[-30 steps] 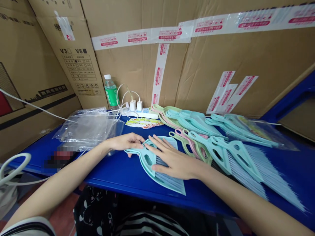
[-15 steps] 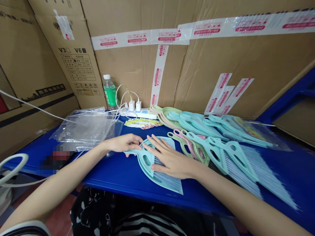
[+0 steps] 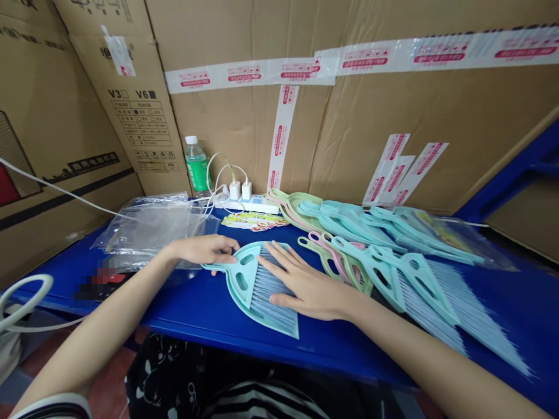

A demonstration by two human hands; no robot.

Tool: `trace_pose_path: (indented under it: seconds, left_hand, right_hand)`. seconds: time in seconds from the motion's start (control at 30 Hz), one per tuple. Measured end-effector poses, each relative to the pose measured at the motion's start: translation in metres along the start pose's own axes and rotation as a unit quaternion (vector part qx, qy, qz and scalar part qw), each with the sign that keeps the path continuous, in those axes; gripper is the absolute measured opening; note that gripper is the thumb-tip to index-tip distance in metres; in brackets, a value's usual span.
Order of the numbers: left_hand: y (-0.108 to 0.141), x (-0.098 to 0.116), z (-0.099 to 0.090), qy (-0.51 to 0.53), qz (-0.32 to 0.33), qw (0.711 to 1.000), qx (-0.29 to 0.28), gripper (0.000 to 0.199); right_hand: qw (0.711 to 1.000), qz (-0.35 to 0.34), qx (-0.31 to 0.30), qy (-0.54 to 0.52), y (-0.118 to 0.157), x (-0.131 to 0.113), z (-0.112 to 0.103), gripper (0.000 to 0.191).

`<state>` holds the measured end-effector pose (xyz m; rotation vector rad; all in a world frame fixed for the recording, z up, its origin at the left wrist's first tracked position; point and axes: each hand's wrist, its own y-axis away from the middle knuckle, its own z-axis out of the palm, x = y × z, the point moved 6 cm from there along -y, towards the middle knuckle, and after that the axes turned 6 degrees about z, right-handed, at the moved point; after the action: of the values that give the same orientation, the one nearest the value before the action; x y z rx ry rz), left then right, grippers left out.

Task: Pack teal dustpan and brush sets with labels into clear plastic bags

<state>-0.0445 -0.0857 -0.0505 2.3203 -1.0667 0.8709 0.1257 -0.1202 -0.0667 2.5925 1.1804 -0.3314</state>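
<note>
A turquoise hand brush [image 3: 271,285] with pale blue bristles lies inside a matching dustpan [image 3: 233,297] on the blue table. My left hand [image 3: 209,250] is closed around the handle end of the pair, which points left. Flat on the bristles' upper right part rests my right hand [image 3: 301,282], its fingers stretched and slightly spread. To the right, a row of loose brushes [image 3: 384,273] in green, pink and turquoise lies with the bristles toward me. Behind them is a row of overlapping dustpans [image 3: 345,220] in the same colours.
Clear plastic bags [image 3: 161,224] lie at the left, near a phone-like dark object [image 3: 105,285]. A power strip [image 3: 248,203] with chargers, a green-labelled bottle [image 3: 198,166] and printed paper cards [image 3: 253,220] stand or lie at the back. Cardboard [image 3: 244,116] walls the table.
The dustpan with the brush in it has slid left along with my left hand. My right hand has stayed nearly in place, so it now lies farther over the bristles' right side.
</note>
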Motion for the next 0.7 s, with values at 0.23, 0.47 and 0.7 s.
trace_pose_path:
  seconds: [0.23, 0.47, 0.7]
  left_hand:
    - [-0.007, 0.015, -0.021, -0.227, 0.033, 0.96, 0.159, 0.024]
    - [-0.069, 0.019, -0.023, -0.354, 0.05, 0.924, 0.132, 0.03]
    - [-0.129, 0.013, -0.007, -0.393, 0.046, 0.918, 0.016, 0.036]
  right_hand:
    - [1.0, 0.008, -0.015, -0.014, 0.0, 0.002, 0.003, 0.08]
    - [1.0, 0.018, 0.001, 0.004, -0.001, 0.003, 0.003, 0.088]
    - [0.999, 0.021, 0.01, 0.046, -0.002, -0.001, 0.001, 0.089]
